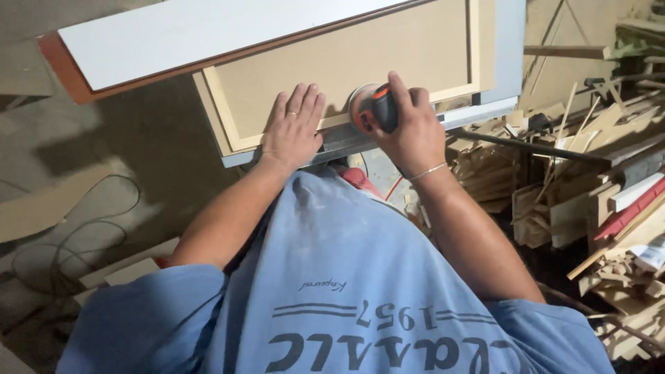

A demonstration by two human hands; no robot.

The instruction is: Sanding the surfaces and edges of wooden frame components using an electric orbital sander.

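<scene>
A tan fibreboard panel [360, 55] with a raised frame edge lies on a grey work surface [509, 55] in front of me. My left hand [294, 128] rests flat on the panel's near edge, fingers together, a ring on one finger. My right hand [409, 121] grips an orange and black power sander [370, 107], which sits on the panel's near frame edge. A thin bracelet circles my right wrist.
A white board with a red-brown edge [208, 31] lies across the far side of the panel. A heap of wood offcuts and strips [589, 166] fills the right. Cables [76, 228] and flat boards lie on the dusty floor at left.
</scene>
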